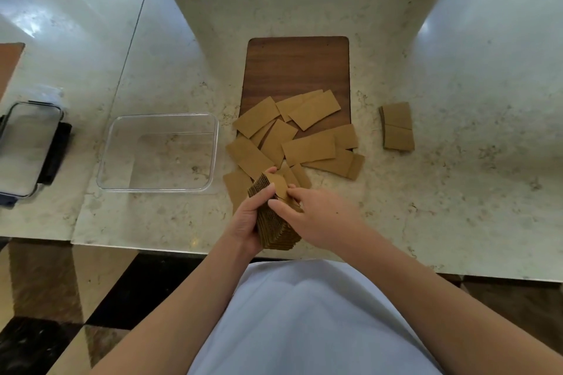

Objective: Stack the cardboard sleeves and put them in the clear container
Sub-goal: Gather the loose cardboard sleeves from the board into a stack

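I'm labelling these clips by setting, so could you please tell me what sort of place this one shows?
Probably a café or hotel service counter, though that is a guess. The polished marble countertop carries a wooden board, loose cardboard cup sleeves being gathered into a stack, and a clear container for storing them.

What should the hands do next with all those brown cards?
Probably the right hand should pick another loose sleeve and add it to the stack the left hand grips; many still lie scattered, and the clear container holds none.

No readable text, plain cardboard sleeves (307, 149), unmarked clear container (158, 189)
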The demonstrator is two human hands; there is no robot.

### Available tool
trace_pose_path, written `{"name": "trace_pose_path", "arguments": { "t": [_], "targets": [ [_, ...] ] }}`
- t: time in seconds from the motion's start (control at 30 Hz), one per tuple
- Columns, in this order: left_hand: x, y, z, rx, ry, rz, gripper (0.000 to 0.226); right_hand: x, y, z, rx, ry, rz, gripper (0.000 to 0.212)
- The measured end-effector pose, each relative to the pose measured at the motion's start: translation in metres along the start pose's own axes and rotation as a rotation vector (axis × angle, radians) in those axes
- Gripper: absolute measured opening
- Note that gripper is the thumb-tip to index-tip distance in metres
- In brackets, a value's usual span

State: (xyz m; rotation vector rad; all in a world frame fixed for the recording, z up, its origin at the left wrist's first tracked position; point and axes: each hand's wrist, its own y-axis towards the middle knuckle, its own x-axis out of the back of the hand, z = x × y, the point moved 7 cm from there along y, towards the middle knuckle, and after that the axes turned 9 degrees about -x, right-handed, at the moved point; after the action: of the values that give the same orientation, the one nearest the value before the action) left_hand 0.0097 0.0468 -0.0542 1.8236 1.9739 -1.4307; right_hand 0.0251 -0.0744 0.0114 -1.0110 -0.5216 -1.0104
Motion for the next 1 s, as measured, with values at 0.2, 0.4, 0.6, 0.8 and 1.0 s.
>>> {"name": "trace_pose_path", "arguments": {
  "t": [0.2,0.4,0.6,0.8,1.0],
  "targets": [
    [0.009,-0.009,-0.002,0.027,-0.042,0.020,0.063,-0.006,0.016,-0.004,0.006,0.157,0.290,0.067],
    [-0.012,0.005,-0.018,0.040,-0.203,0.106,0.039,0.042,0.106,-0.055,-0.061,-0.307,-0.043,0.064],
    [-0.013,0.009,-0.028,0.032,-0.293,0.136,0.029,0.027,0.138,-0.063,-0.048,-0.479,0.005,0.082],
    [-0.010,0.009,-0.031,0.026,-0.262,0.100,0.031,0.029,0.128,-0.062,0.038,-0.597,-0.165,0.067],
    [-0.006,0.011,-0.028,0.004,-0.190,0.021,0.043,0.041,0.106,-0.079,-0.064,-0.418,-0.287,0.059]
  ]
}}
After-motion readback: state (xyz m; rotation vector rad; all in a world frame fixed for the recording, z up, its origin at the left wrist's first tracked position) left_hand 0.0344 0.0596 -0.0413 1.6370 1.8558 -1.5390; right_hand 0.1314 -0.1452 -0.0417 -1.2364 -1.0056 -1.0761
